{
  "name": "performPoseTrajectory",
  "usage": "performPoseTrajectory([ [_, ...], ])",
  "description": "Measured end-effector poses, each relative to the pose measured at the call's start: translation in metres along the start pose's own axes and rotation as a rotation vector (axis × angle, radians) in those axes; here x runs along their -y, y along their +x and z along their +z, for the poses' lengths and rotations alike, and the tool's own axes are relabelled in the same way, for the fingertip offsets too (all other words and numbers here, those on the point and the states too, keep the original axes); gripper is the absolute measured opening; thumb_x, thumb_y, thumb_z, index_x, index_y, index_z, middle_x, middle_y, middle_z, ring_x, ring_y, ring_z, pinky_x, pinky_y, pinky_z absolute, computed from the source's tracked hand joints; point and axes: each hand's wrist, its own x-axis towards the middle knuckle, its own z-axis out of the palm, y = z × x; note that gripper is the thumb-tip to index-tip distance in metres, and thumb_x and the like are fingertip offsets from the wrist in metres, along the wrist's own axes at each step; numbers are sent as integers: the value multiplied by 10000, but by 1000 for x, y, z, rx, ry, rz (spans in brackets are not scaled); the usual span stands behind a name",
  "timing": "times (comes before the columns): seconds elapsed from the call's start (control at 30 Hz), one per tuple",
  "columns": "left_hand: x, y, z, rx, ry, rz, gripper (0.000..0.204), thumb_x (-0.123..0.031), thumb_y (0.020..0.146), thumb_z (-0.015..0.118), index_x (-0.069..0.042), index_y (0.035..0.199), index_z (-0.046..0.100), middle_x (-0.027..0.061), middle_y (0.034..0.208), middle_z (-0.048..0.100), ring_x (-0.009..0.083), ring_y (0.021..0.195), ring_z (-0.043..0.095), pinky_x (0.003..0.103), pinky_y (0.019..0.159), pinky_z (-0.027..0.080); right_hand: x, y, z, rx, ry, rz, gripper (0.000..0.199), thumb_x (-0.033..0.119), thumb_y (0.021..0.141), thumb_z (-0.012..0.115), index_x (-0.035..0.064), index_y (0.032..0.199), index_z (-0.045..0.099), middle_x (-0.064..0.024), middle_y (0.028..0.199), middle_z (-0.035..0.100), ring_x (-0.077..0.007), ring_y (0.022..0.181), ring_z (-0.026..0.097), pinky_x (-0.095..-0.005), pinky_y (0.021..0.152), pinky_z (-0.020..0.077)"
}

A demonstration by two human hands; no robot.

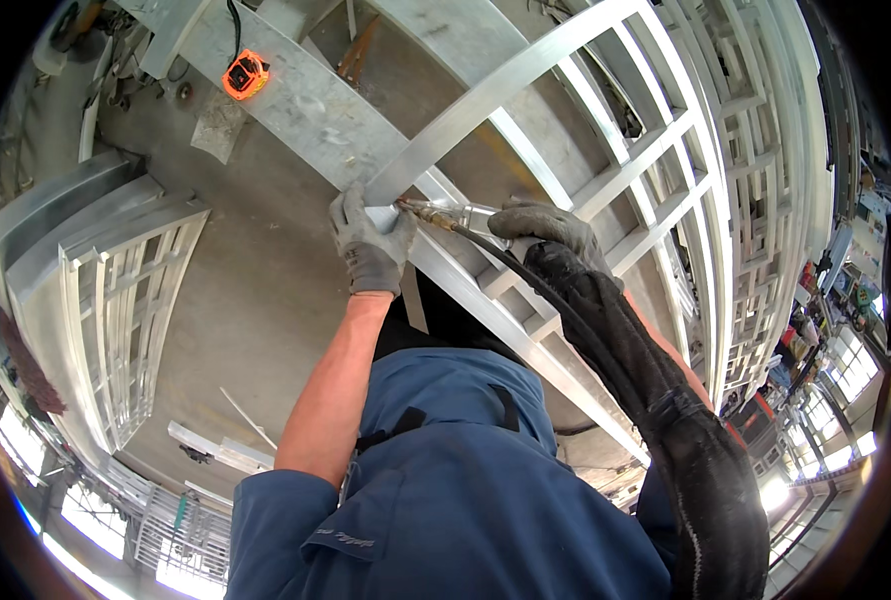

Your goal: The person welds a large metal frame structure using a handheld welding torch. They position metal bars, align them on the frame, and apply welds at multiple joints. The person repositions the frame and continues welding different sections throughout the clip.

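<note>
My left hand (367, 240), in a grey work glove, grips the corner joint of a silver metal frame (525, 75) where a diagonal bar meets the outer bar. My right hand (545, 225), in a dark glove, holds a welding torch (443, 214). The torch's brass tip points left at the joint, right beside my left thumb. A thick black hose (625, 350) runs from the torch back over my right forearm. The frame is a grid of square tubes lying across a work surface.
An orange tape measure (245, 75) lies on a flat metal beam at the upper left. More silver grid frames (130, 300) are stacked on the concrete floor to the left and stand on the right. Loose metal strips (220, 450) lie on the floor below.
</note>
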Motion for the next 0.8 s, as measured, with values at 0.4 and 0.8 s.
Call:
performPoseTrajectory([
  [0.4, 4, 1, 4, 18, 43, 32, 834, -198, 700, 897, -29, 1417, 507, 211, 1331, 526, 420, 1256, 507, 535, 1076, 441, -1, 20, -12, 176, 17, -26, 424, 306, 889, 722, 77, 1246, 727, -127, 1191, 731, -326, 1123, 666, -450, 997, 517],
  [0.8, 8, 1, 4, 18, 42, 29, 816, -202, 711, 888, -29, 1413, 510, 205, 1317, 526, 420, 1252, 504, 528, 1081, 436, -5, 18, -11, 163, -11, -29, 325, 345, 903, 716, 106, 1122, 742, -75, 1144, 733, -317, 1075, 629, -431, 993, 483],
])
